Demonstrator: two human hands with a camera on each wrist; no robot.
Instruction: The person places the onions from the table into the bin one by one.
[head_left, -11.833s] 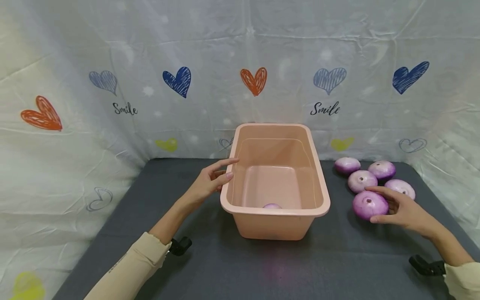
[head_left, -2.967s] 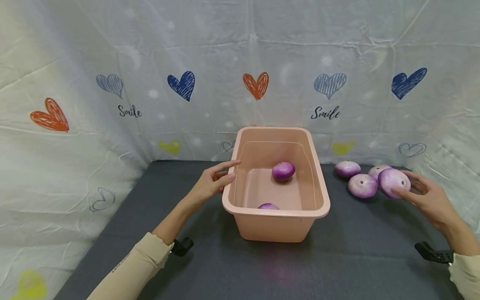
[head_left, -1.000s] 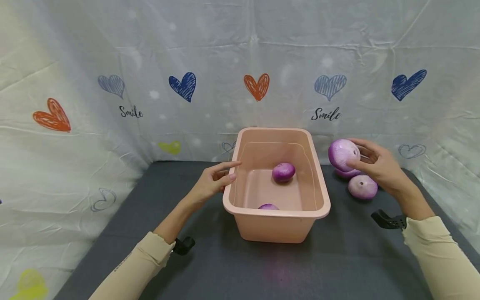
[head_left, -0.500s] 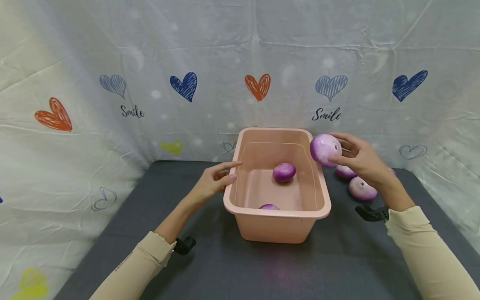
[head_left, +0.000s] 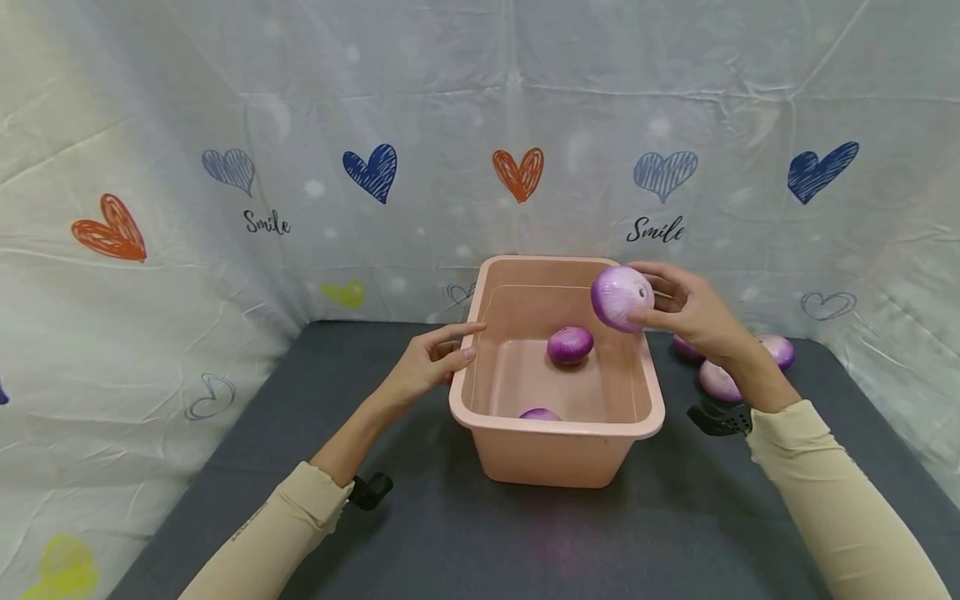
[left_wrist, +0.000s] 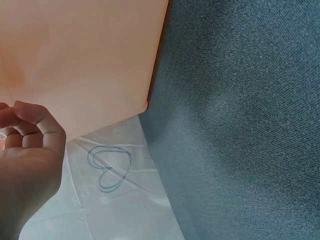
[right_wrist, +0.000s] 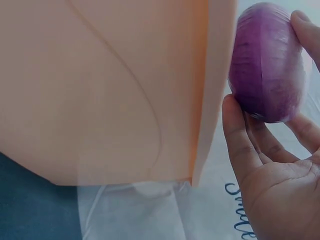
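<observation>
My right hand [head_left: 693,317] grips a red onion [head_left: 615,298] between thumb and fingers, raised above the right rim of a peach plastic tub [head_left: 555,457]. In the right wrist view that onion [right_wrist: 265,65] is held beside the tub's wall. Inside the tub, one red onion [head_left: 570,346] lies toward the back; another onion [head_left: 539,414] shows only its top behind the front wall. At the tub's left rim my left hand [head_left: 420,367] holds the edge, its fingers curled in the left wrist view.
Several more onions [head_left: 718,382] lie on the dark table cloth [head_left: 555,542] to the right, partly hidden by my right wrist. A white sheet [head_left: 450,100] printed with hearts hangs behind and at the sides.
An onion was placed in the tub earlier. My right hand has since lifted another from the group and carried it left to above the tub. The left hand stays at the rim.
</observation>
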